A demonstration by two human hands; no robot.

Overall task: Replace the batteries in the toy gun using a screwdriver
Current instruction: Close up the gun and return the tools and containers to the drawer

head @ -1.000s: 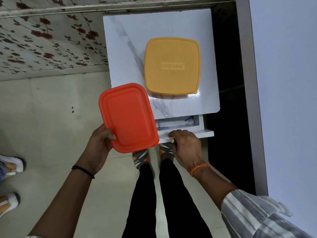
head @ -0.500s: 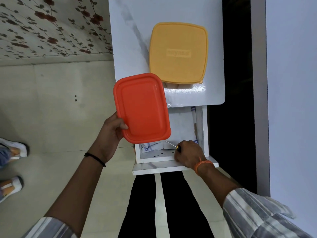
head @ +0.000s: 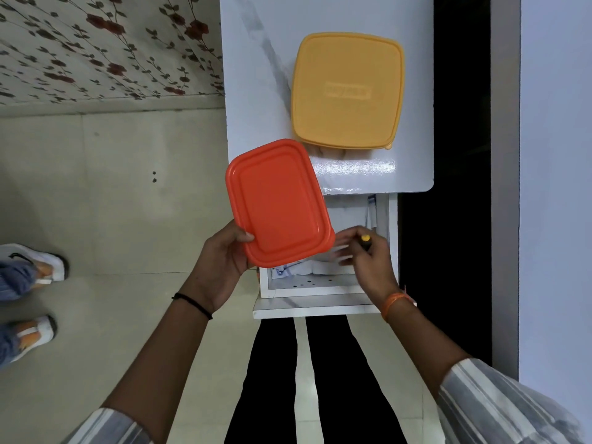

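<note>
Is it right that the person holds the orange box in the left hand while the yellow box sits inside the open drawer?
Not quite. In the head view the yellow box sits on the white tabletop, not inside the drawer. The left hand does hold the orange box.

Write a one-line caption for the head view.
Left hand holds an orange lid while right hand grips a screwdriver over an open drawer.

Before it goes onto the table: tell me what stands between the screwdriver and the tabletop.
The orange box in the left hand overhangs the drawer beside the right hand holding the screwdriver; the yellow box fills the tabletop's right.
</note>
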